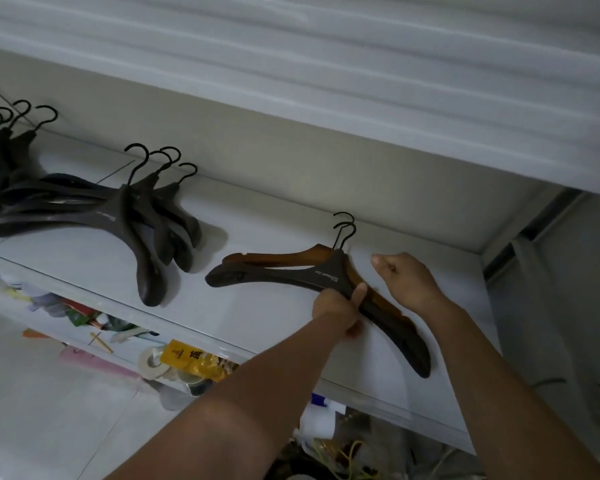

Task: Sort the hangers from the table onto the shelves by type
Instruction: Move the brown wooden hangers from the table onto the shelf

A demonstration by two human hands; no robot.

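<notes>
Mixing of types is the main risk: your left hand (338,306) has its fingers closed around the right arm of a dark hanger (326,277) at the centre right of the frame, and it lies on top of a brown hanger (284,258) on the shelf (257,306). Your right hand (407,284) is loosely curled beside them and holds nothing. If you pull too fast, the brown one may slide toward the shelf edge.

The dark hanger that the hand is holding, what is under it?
Under the dark hanger lies a brown wooden hanger, its arm and second hook peeking out. Its middle is covered. The left hand grips them together on the shelf.
</notes>
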